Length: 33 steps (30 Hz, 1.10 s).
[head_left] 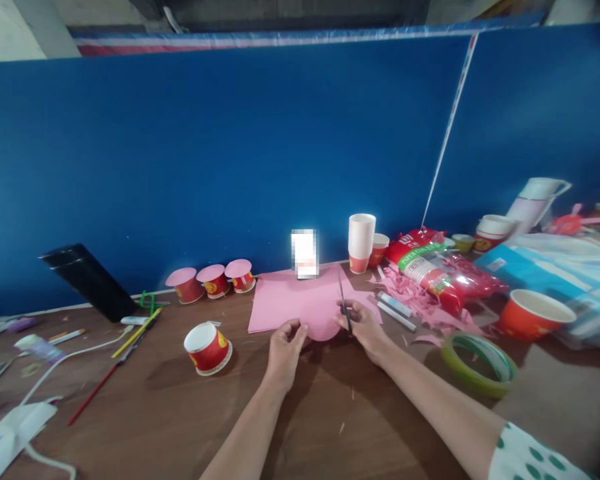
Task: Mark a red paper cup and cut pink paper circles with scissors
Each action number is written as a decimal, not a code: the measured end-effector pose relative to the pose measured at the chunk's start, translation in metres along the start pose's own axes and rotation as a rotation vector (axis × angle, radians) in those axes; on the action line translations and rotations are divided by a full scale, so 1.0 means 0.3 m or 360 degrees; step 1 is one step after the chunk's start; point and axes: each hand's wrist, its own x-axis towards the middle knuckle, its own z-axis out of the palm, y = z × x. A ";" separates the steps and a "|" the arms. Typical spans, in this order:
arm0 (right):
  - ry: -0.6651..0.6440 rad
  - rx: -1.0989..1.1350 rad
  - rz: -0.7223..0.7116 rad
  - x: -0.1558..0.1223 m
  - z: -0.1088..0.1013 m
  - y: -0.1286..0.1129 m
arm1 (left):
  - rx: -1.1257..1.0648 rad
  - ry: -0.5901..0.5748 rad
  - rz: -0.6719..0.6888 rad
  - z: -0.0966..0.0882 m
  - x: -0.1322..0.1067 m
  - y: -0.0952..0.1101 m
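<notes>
My left hand (286,345) pinches the edge of a rounded pink paper piece (323,328) held just above the brown table (300,413). My right hand (363,323) grips a pair of scissors (343,303) whose blades point away from me, at the right edge of that pink piece. Behind them lies a stack of pink paper sheets (290,300). A red paper cup (208,348) stands upside down left of my left hand. Three red cups capped with pink paper discs (211,279) lean against the blue partition.
A stack of white cups (361,243), a red plastic pack of cups (443,275), pink paper scraps (405,287) and glue sticks (396,309) lie at the right. A green tape roll (479,364) and an open red cup (534,313) sit further right. Pens, sticks and a black device (87,280) lie left.
</notes>
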 end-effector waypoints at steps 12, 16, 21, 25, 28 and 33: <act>-0.0088 0.0022 -0.0077 -0.007 0.007 0.010 | 0.0115 -0.0043 0.0018 0.001 -0.007 0.011; -0.0090 0.0001 -0.0085 -0.009 0.008 0.012 | 0.0161 -0.0042 -0.0005 0.001 -0.009 0.015; -0.0093 -0.0013 -0.0093 -0.010 0.008 0.008 | 0.0191 -0.0035 0.0003 -0.004 -0.010 0.005; -0.0073 -0.0016 -0.0090 -0.012 0.010 0.003 | 0.0230 -0.0014 0.0062 -0.003 -0.009 0.002; -0.0065 -0.0002 -0.0111 -0.013 0.013 0.002 | 0.0269 0.0013 0.0068 -0.001 -0.007 0.005; -0.0023 -0.0022 -0.0121 -0.015 0.020 -0.001 | 0.0268 0.0005 0.0051 0.002 -0.010 0.013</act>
